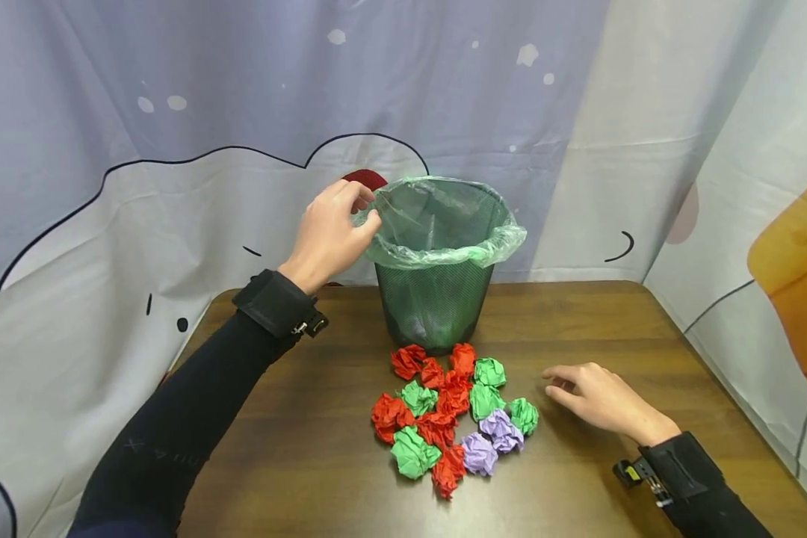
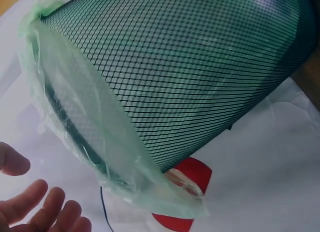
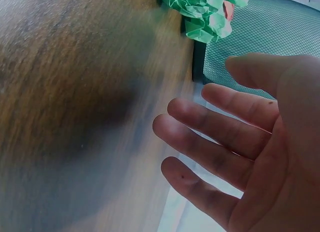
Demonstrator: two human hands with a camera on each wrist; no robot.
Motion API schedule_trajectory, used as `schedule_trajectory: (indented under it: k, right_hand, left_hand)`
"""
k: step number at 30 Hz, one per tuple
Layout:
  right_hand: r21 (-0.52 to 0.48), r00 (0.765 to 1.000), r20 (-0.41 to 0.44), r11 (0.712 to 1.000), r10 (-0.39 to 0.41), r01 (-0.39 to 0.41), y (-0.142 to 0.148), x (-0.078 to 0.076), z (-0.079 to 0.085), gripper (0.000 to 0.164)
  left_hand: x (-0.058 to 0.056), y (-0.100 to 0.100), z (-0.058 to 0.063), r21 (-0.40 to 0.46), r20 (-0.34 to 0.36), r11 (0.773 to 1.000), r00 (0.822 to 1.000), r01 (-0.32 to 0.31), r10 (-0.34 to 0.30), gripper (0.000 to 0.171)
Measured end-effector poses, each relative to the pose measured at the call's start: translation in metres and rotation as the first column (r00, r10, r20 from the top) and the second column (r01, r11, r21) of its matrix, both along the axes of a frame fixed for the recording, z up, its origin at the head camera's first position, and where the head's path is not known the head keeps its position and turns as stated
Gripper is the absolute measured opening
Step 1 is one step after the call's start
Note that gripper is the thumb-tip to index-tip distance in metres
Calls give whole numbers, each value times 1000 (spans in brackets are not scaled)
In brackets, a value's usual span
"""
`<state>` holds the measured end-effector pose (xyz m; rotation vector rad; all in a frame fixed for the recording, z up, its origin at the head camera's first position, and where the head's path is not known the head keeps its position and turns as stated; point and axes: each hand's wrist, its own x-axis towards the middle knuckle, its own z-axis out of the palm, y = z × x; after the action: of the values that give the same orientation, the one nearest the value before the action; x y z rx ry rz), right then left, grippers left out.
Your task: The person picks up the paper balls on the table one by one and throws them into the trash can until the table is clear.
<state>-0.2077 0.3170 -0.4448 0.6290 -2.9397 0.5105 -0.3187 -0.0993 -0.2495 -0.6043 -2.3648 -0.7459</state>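
- While the left hand (image 1: 336, 228) is hovering just beside the rim of the mesh bin (image 1: 430, 299), its fingers (image 2: 52, 207) are curving loosely and its thumb (image 2: 12, 159) is sitting well apart from them, so basically relaxed and empty.
- From the left wrist view, a gap is showing between those fingertips and the green plastic liner (image 1: 504, 243).
- Over on the other side, the right hand (image 1: 605, 403) is hanging over the bench (image 1: 296, 418), near the rightmost green ball, fingers spreading loosely, thumb apart, also empty. Can't really tell if any fingertip is brushing the wood.
- The crumpled paper is lying in one clump on the bench in front of the bin: red balls (image 1: 448, 471), green balls (image 1: 414, 452) and two purple balls (image 1: 479, 453), lots of them touching.
- The bin is standing upright toward the back, liner folding over its rim, and a purplish patch (image 2: 272, 1) is showing through the mesh.
- Behind everything, a printed curtain (image 1: 208, 75) is hanging.
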Motion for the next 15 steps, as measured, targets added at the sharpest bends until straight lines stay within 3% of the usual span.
schedule_trajectory:
  k: [6, 15]
  right_hand:
    - [0, 1000, -10, 1000, 10, -10, -2, -2, 0, 28]
    - [-2, 1000, 2, 1000, 13, -13, -1, -4, -1, 29]
  left_hand:
    - [16, -15, -21, 48, -87, 999, 996, 21, -17, 19]
    - [35, -35, -57, 23, -28, 1000, 1000, 4, -4, 14]
